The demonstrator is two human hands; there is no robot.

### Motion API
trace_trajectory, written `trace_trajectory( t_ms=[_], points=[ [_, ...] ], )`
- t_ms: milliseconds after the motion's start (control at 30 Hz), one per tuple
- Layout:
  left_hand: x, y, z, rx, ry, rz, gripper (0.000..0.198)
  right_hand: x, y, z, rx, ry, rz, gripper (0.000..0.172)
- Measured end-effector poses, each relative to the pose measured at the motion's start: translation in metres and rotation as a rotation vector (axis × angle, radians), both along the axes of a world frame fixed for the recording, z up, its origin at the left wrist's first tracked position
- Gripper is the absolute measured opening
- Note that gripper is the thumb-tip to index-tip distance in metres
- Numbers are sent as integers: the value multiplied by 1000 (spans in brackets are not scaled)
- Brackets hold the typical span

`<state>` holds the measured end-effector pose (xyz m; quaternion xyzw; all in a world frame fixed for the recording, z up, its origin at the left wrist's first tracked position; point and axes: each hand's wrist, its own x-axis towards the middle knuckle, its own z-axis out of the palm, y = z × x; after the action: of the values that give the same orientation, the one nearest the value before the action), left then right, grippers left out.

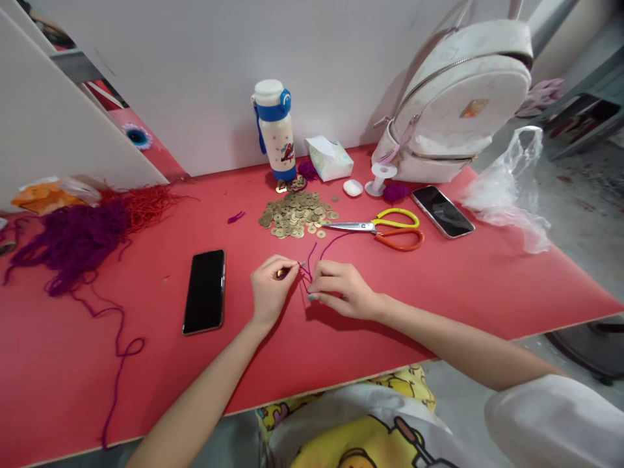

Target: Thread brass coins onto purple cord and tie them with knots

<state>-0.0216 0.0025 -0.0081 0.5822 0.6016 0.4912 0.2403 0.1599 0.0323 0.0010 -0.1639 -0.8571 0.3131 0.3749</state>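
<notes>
My left hand is closed, with brass-coloured coins showing inside its curled fingers. Between its thumb and forefinger it pinches a purple cord. My right hand is closed on the same cord, a short way to the right. Loose ends of the cord stick up between the two hands, and one strand runs back toward the scissors. Just beyond my hands lie a heap of holed brass coins and scissors with one yellow and one orange handle.
A black phone lies left of my hands; another phone is at the right. Behind stand a bottle, a tissue pack, a white spool and a backpack. Purple yarn is piled on the left, a plastic bag on the right.
</notes>
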Motion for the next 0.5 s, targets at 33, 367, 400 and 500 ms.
trace_trajectory(
  t_ms=[33, 367, 400, 500],
  points=[
    [0, 1, -1, -16, -5, -8, 15, 0, 1, 2, 24, 31, -12, 24],
    [3, 3, -2, -167, -117, -120, 9, -2, 12, 3, -513, 330, -238, 29],
    [3, 3, -1, -171, -116, -119, 10, -2, 12, 3, -544, 344, -253, 29],
    [2, 3, 1, -179, -107, -126, 11, -1, 13, 3, -563, 354, -274, 31]
  ],
)
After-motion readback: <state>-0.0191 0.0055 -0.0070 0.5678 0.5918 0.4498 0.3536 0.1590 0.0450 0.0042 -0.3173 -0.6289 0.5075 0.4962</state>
